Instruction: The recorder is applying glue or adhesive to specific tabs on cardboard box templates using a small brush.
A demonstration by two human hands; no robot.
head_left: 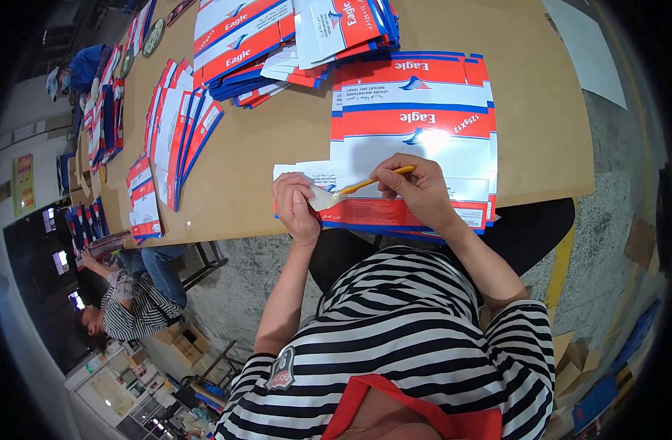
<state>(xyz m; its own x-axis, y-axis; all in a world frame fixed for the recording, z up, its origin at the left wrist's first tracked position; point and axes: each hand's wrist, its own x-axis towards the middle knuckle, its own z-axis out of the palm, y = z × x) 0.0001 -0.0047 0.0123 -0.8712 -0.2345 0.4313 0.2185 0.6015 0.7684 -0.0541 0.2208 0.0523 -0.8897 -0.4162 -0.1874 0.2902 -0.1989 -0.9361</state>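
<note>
My right hand (422, 192) is closed in a pinch round a thin yellow-handled brush (371, 180), its tip pointing left. The tip touches or nearly touches a small whitish, semi-translucent piece (323, 199) that my left hand (297, 207) grips; whether it is a cup or a flat scrap I cannot tell. Beneath both hands, flat printed cartons (413, 99) in red, white and blue lie along the table's near edge. Part of another printed carton panel (321, 170) shows just behind my left fingers.
Stacks of flat cartons (241, 55) lie at the far side of the brown table (541, 110), with fanned cartons (176, 132) to the left. A person in a striped shirt (142, 308) sits at the left; another in blue (83, 70) is farther off. Cardboard boxes (183, 343) stand on the floor.
</note>
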